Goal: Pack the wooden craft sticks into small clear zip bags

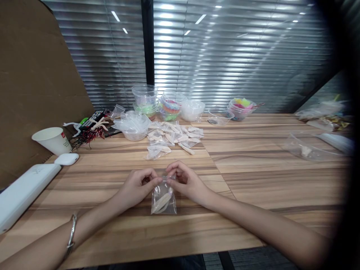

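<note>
Both hands meet over the near middle of the wooden table (180, 232). Between them is a small clear zip bag (172, 208), its top edge pinched from both sides. My left hand (137, 185) grips the top left corner with thumb and fingers. On the other side, my right hand (189, 185) has its thumb and curled fingers closed on the top right part. Inside the bag lies a pale beige, elongated piece (162, 202), slanting; its exact kind is not clear. Beyond the hands, a pile of similar small bags (160, 137) holds more beige pieces.
Clear plastic tubs (144, 97) stand along the blinds, some with coloured contents. A tub of clear bags (133, 129) sits nearer. At left are a paper cup (52, 138), a long white device (28, 191) and a small white case (66, 159). A clear container (306, 148) lies right.
</note>
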Motion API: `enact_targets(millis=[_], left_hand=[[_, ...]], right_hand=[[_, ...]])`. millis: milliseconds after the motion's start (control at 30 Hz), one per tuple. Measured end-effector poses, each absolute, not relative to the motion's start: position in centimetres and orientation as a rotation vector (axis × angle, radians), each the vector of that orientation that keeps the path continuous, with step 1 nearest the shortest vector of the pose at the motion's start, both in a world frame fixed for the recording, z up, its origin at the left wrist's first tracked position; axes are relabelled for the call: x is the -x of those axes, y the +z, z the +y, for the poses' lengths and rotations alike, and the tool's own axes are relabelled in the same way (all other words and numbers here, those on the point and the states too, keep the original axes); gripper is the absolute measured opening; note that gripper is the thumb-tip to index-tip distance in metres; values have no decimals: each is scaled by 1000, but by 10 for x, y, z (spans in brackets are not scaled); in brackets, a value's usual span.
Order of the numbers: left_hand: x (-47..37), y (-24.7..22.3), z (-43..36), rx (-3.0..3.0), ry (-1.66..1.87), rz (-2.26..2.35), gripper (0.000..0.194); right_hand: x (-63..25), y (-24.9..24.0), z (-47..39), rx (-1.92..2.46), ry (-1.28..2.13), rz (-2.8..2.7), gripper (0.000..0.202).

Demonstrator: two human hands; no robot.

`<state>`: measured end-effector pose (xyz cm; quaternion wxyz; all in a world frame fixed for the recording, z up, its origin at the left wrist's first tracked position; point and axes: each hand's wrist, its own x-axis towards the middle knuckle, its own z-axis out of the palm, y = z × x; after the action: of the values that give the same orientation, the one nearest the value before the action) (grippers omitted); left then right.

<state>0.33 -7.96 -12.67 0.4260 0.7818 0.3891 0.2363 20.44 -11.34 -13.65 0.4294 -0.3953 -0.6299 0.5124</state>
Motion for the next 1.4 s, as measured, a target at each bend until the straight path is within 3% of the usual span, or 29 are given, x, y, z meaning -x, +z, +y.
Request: enact_targets(millis=[833,1400], left_hand=[[-9,-115,-87,-2018,486,763,31],[-11,-120,-85,-1550,594,865,40]], right_hand=[[-208,-124,-116,1067,1230,-1829,21],[-203,-129,-111,1047,1510,-1455,39]])
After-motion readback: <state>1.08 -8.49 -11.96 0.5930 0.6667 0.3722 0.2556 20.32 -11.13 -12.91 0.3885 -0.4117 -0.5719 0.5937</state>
